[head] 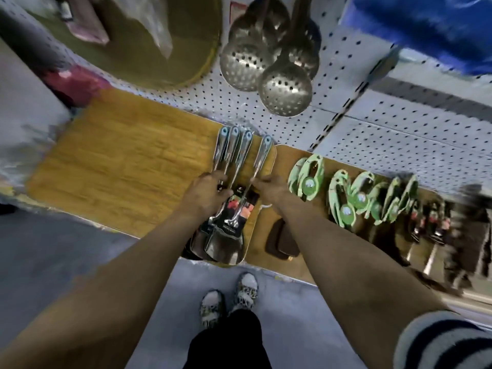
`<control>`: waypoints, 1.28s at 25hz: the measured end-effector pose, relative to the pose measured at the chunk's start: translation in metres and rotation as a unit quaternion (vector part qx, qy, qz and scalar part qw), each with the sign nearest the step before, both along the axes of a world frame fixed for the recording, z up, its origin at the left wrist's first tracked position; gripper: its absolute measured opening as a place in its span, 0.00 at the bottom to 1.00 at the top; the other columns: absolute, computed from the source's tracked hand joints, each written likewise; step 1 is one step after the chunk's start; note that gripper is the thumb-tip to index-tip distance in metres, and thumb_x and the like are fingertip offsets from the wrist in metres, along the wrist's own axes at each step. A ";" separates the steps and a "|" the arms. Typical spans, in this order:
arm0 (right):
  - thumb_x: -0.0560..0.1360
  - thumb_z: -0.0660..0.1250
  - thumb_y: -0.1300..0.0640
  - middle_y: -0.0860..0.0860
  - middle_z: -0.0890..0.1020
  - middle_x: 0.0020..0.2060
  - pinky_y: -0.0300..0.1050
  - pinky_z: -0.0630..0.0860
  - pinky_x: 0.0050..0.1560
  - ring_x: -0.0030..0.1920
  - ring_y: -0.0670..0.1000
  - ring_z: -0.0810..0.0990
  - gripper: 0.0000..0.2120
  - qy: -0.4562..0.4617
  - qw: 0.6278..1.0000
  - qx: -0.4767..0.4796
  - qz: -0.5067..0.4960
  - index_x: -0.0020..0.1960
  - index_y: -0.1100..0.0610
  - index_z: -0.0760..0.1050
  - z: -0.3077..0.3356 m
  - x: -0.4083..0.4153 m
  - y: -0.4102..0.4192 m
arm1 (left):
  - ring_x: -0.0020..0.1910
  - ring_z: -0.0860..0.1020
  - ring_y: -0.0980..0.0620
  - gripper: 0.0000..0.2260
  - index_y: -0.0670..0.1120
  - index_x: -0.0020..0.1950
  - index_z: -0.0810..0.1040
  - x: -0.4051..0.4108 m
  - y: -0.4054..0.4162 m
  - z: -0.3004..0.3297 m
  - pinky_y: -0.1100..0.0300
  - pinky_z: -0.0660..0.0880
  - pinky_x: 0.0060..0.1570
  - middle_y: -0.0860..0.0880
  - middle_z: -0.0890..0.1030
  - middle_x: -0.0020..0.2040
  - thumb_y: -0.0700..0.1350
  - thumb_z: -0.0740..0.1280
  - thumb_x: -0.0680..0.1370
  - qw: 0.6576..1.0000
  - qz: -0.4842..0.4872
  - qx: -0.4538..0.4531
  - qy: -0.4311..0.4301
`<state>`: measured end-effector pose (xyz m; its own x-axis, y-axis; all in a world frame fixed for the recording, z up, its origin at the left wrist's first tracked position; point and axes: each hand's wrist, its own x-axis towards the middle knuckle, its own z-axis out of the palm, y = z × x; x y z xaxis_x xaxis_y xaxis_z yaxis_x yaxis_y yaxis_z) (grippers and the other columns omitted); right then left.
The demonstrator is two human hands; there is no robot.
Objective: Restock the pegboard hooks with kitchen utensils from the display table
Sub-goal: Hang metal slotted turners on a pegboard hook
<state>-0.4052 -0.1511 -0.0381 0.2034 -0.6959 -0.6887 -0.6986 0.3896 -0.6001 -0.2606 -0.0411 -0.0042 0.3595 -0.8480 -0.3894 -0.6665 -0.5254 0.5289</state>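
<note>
Nearest us, a striped sleeve [442, 342] cuffs our right arm, and below we see patterned shoes [230, 299] on a grey floor. Both our bare arms reach far toward the table [106, 166], a yellow wood-grain surface.

Our left hand [206, 193] curls over a bundle of steel spatulas [231, 161], gripping their shafts where three handles lie side by side. Our right hand [269, 189] pinches the shaft of the fourth spatula [262, 155], which lies just right of the others. These utensils are shiny polished metal with slim rounded handles, each ending in a pale blue hanging eye at the far end. Their broad flat blades point toward us, wrapped in dark printed card sleeves [231, 222], near the table's near edge.

Right of them stands a row of green plastic tools [348, 198], curved and leaf-shaped, with round labels. A dark brown block [282, 241] lies near our right forearm.

Beyond the table rises a white pegboard [372, 129], dotted with small holes. Round perforated metal skimmers [269, 67] hang on it, overlapping. Left of them hangs a large olive oval board [159, 41].
</note>
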 end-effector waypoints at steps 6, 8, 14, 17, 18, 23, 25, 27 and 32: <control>0.76 0.70 0.47 0.52 0.85 0.50 0.47 0.79 0.54 0.47 0.53 0.82 0.19 -0.017 0.985 0.045 -0.164 0.62 0.56 0.80 -0.038 0.024 -0.010 | 0.56 0.78 0.46 0.14 0.51 0.59 0.78 -0.003 -0.006 -0.030 0.51 0.76 0.57 0.48 0.82 0.56 0.51 0.71 0.75 0.998 0.051 0.003 0.033; 0.76 0.71 0.47 0.49 0.85 0.48 0.47 0.80 0.56 0.47 0.52 0.83 0.17 -0.040 0.981 0.032 -0.186 0.61 0.55 0.81 -0.034 0.019 -0.012 | 0.56 0.78 0.47 0.13 0.51 0.59 0.78 -0.002 -0.010 -0.033 0.52 0.76 0.57 0.49 0.82 0.56 0.51 0.71 0.76 0.997 0.064 0.000 0.031; 0.74 0.74 0.52 0.51 0.83 0.40 0.57 0.78 0.61 0.47 0.55 0.82 0.07 -0.099 0.967 0.013 -0.235 0.39 0.52 0.81 -0.009 -0.027 -0.005 | 0.51 0.78 0.51 0.16 0.54 0.61 0.75 -0.014 -0.037 -0.042 0.53 0.78 0.51 0.52 0.81 0.51 0.55 0.70 0.75 0.995 0.093 0.021 0.034; 0.73 0.75 0.53 0.51 0.83 0.39 0.60 0.78 0.61 0.45 0.55 0.82 0.07 -0.113 0.959 0.035 -0.260 0.46 0.56 0.81 -0.005 -0.046 0.001 | 0.38 0.72 0.55 0.21 0.51 0.67 0.71 -0.026 -0.046 -0.044 0.58 0.72 0.43 0.53 0.75 0.39 0.54 0.69 0.76 0.992 0.106 0.067 -0.002; 0.73 0.75 0.54 0.51 0.83 0.40 0.61 0.78 0.60 0.45 0.55 0.82 0.09 -0.116 0.956 0.038 -0.267 0.49 0.57 0.81 -0.004 -0.050 0.003 | 0.39 0.72 0.54 0.21 0.50 0.67 0.71 -0.029 -0.049 -0.045 0.58 0.70 0.44 0.52 0.76 0.40 0.54 0.68 0.76 0.991 0.115 0.071 -0.020; 0.73 0.75 0.55 0.55 0.85 0.45 0.61 0.79 0.58 0.47 0.57 0.83 0.10 -0.126 0.947 0.037 -0.295 0.51 0.58 0.81 0.005 -0.069 0.009 | 0.52 0.79 0.49 0.14 0.52 0.59 0.80 -0.036 -0.050 -0.042 0.53 0.73 0.58 0.49 0.83 0.51 0.55 0.69 0.76 0.990 0.127 0.063 -0.015; 0.74 0.74 0.56 0.54 0.84 0.39 0.58 0.81 0.55 0.40 0.56 0.81 0.07 -0.146 0.941 0.044 -0.303 0.50 0.58 0.81 0.014 -0.076 0.013 | 0.58 0.77 0.48 0.14 0.56 0.57 0.80 -0.040 -0.045 -0.037 0.48 0.72 0.61 0.50 0.80 0.59 0.58 0.70 0.73 0.991 0.120 0.051 0.014; 0.76 0.73 0.57 0.54 0.83 0.36 0.56 0.80 0.51 0.38 0.55 0.81 0.04 -0.159 0.937 0.036 -0.310 0.47 0.57 0.80 0.028 -0.085 0.022 | 0.59 0.76 0.47 0.15 0.57 0.57 0.81 -0.047 -0.036 -0.025 0.48 0.75 0.59 0.50 0.78 0.63 0.59 0.70 0.73 0.993 0.104 0.047 0.038; 0.77 0.71 0.57 0.55 0.82 0.36 0.55 0.81 0.51 0.39 0.55 0.80 0.06 -0.168 0.922 -0.016 -0.348 0.41 0.56 0.79 0.065 -0.126 0.049 | 0.52 0.80 0.46 0.10 0.51 0.51 0.83 -0.073 -0.012 0.009 0.50 0.76 0.57 0.49 0.83 0.54 0.55 0.70 0.75 0.992 0.039 0.022 0.115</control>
<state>-0.5314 -0.1020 0.0269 -0.1017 -0.7570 -0.6455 -0.0595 0.6523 -0.7556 -0.3339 -0.0533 0.0049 0.3202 -0.8021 -0.5041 -0.4873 -0.5957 0.6384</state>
